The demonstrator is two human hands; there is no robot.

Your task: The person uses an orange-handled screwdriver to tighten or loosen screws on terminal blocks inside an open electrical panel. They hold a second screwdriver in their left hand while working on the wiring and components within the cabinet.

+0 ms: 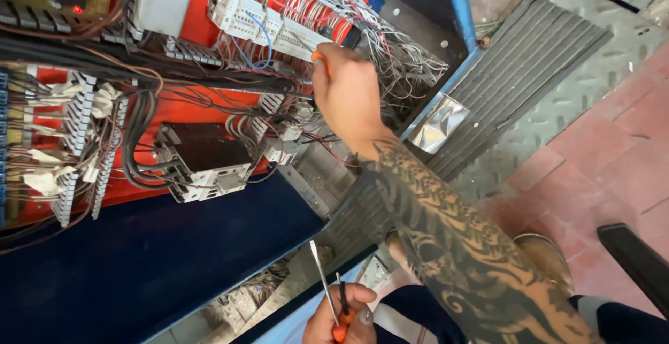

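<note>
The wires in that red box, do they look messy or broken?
Messy, yes. Thin white wires spill in a loose tangle off the white terminal strip, beside the right hand. Dark cables loop untidily too. I cannot see any that is clearly broken.

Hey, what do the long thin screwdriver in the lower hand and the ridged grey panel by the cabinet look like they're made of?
The long thin screwdriver in the left hand: a bare metal shaft, pale and glinting, with an orange handle, probably plastic. The ridged grey panel: likely painted or dulled sheet metal, judging by its even parallel ribs and matte surface.
</note>
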